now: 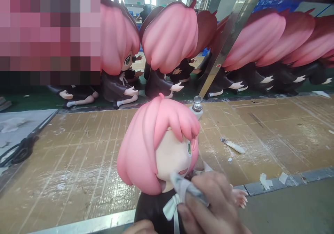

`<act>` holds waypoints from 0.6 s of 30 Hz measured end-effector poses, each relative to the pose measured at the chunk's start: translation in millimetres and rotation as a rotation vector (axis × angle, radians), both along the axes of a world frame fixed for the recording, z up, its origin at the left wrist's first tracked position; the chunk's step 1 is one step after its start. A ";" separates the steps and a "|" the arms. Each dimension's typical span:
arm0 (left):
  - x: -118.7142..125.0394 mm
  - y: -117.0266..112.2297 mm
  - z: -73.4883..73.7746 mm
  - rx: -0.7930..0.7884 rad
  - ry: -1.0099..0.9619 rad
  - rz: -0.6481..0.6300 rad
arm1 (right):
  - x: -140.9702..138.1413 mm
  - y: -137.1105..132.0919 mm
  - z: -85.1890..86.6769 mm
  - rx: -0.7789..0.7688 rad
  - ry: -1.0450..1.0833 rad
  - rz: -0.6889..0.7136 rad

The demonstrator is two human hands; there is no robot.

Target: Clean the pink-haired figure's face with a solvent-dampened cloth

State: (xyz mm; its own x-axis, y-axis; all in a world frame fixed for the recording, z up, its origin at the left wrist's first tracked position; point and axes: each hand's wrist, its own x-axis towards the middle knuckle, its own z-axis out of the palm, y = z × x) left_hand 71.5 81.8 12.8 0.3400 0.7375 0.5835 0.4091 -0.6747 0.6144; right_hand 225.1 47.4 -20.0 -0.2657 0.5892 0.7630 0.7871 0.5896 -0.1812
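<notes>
A large figurine with pink hair (141,147), a black dress and a white bow (171,206) stands before me, turned toward the right. My right hand (216,199) pinches a folded whitish-grey cloth (188,188). The cloth's tip is at the figurine's chin, below the mouth, and slightly blurred. At the bottom edge, my left hand (141,227) grips the lower part of the black dress; most of this hand is out of frame. One small figurine hand (238,196) shows beyond my right hand.
Several like figurines (171,35) line the back, behind a slanted metal post (227,39). On the tape-covered bench (86,157) lie a white-handled knife (233,146), paper scraps (265,181) and a black cord (22,148). A small bottle with a raised metal lid (197,107) stands behind the figurine.
</notes>
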 end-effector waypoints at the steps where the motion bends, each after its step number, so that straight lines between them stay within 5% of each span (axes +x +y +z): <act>1: 7.7 14.8 -0.7 -0.005 -0.006 0.010 | 1.5 0.7 1.9 -0.012 -0.012 -0.030; 4: 23.3 45.4 -0.2 -0.023 -0.020 0.037 | 3.5 5.1 4.8 -0.046 -0.061 -0.133; 7: 24.6 50.0 5.6 -0.034 -0.029 0.054 | -0.6 6.2 2.7 -0.037 -0.049 -0.124; 11: 20.5 35.6 8.8 -0.048 -0.030 0.060 | -8.5 3.7 2.5 -0.025 -0.022 -0.016; 18: 20.1 -6.2 -13.8 -0.067 -0.036 0.035 | -19.1 22.5 16.1 -0.031 -0.094 -0.215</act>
